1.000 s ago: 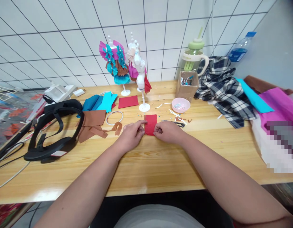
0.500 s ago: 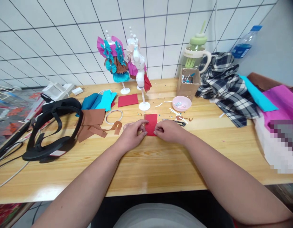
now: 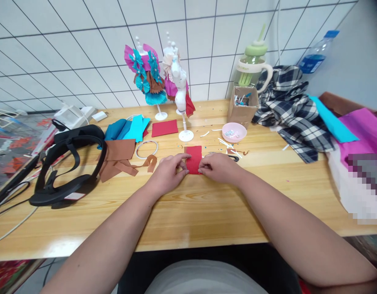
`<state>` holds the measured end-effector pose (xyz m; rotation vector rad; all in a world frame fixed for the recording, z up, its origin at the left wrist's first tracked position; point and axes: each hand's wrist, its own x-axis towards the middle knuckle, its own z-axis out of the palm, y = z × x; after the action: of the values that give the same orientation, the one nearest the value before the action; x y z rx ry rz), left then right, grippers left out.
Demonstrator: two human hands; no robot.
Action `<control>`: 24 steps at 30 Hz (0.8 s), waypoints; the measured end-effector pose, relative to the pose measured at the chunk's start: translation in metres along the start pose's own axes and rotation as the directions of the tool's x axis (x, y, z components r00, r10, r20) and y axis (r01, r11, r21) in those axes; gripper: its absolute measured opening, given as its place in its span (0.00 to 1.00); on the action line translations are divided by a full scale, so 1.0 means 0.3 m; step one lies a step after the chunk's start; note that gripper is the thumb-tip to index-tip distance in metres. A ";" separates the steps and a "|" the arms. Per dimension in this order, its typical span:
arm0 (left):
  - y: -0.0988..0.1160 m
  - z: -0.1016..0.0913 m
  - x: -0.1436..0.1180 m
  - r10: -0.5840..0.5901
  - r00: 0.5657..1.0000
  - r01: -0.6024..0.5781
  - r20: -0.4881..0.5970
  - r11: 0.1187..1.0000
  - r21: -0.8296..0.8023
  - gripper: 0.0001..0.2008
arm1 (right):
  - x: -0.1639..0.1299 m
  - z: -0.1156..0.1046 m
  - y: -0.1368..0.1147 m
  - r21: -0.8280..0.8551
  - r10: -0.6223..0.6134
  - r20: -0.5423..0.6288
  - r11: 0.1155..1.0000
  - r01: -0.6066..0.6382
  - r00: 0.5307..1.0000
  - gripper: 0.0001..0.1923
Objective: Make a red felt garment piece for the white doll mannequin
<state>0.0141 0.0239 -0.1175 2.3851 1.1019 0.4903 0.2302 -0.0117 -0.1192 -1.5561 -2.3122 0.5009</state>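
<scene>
Near the middle of the frame, on the light wooden tabletop [image 3: 207, 212], one small red rectangular fabric piece [image 3: 194, 157] lies flat, pinched at its near edge by two hands: the left hand [image 3: 167, 171] has its fingers curled closed on the left corner, and the right hand [image 3: 216, 166] nips the right corner the same way. Just above it stand three small white mannequin stands, one bare white one [image 3: 181, 102] in front and two dressed ones [image 3: 145, 77] behind, in magenta, turquoise and brown paper. One second flat red fabric piece [image 3: 164, 128] lies left of the bare stand's base. One pink round dish [image 3: 234, 132] sits right of centre, with one brown cardboard box [image 3: 242, 107] just behind it. At left lies one black headset [image 3: 69, 163], beside brown fabric scraps [image 3: 118, 157] and one white ring [image 3: 146, 149].
</scene>
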 end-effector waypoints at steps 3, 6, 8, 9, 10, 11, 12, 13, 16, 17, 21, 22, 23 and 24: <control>0.004 -0.001 -0.003 0.024 1.000 -0.025 -0.014 0.999 -0.027 0.18 | -0.005 -0.007 -0.005 0.010 -0.026 -0.009 1.000 0.026 1.000 0.05; 0.009 -0.023 -0.010 0.128 0.984 -0.122 -0.126 0.991 0.052 0.17 | -0.014 -0.032 -0.009 -0.073 -0.163 -0.116 0.985 0.155 0.980 0.07; 0.010 -0.040 -0.015 0.186 0.966 -0.164 -0.181 0.978 0.129 0.15 | -0.021 -0.049 -0.015 -0.153 -0.232 -0.151 0.966 0.209 0.961 0.10; 0.009 -0.047 -0.017 0.207 0.960 -0.178 -0.188 0.971 0.160 0.14 | -0.024 -0.055 -0.019 -0.183 -0.245 -0.145 0.959 0.217 0.959 0.11; 0.008 -0.051 -0.019 0.221 0.959 -0.189 -0.176 0.965 0.183 0.14 | -0.027 -0.058 -0.023 -0.202 -0.246 -0.126 0.955 0.218 0.961 0.11; 0.006 -0.053 -0.021 0.227 0.963 -0.199 -0.145 0.962 0.187 0.14 | -0.028 -0.060 -0.027 -0.205 -0.236 -0.093 0.955 0.213 0.967 0.10; 0.005 -0.052 -0.022 0.221 0.971 -0.203 -0.094 0.964 0.171 0.16 | -0.029 -0.059 -0.030 -0.196 -0.214 -0.051 0.960 0.200 0.976 0.09; 0.003 -0.048 -0.023 0.206 0.978 -0.200 -0.029 0.970 0.136 0.18 | -0.029 -0.056 -0.032 -0.179 -0.187 -0.002 0.967 0.184 0.982 0.08; 0.003 -0.030 -0.024 0.136 0.983 -0.139 0.124 0.990 0.009 0.24 | -0.026 -0.042 -0.033 -0.105 -0.099 0.135 0.988 0.114 0.986 0.06; 0.004 -0.024 -0.023 0.115 0.983 -0.114 0.143 0.993 -0.015 0.25 | -0.024 -0.038 -0.031 -0.082 -0.071 0.159 0.993 0.085 0.985 0.06; 0.006 -0.007 -0.019 0.044 0.988 -0.033 0.149 0.997 -0.075 0.24 | -0.020 -0.030 -0.026 -0.015 0.026 0.180 1.000 -0.023 0.983 0.07; 0.006 -0.003 -0.017 0.028 0.989 -0.014 0.147 0.995 -0.096 0.23 | -0.020 -0.029 -0.026 -0.011 0.039 0.182 0.999 -0.038 0.983 0.07; 0.006 0.000 -0.016 0.013 0.990 0.004 0.144 0.993 -0.117 0.22 | -0.020 -0.029 -0.027 -0.013 0.051 0.180 0.999 -0.049 0.982 0.07; 0.005 0.003 -0.014 -0.001 0.990 0.019 0.138 0.991 -0.134 0.21 | -0.020 -0.028 -0.029 -0.019 0.058 0.176 0.998 -0.056 0.983 0.07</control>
<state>0.0129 0.0195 -0.1178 2.2578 0.9870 0.3778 0.2290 -0.0193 -0.1082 -1.6490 -2.4100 0.6632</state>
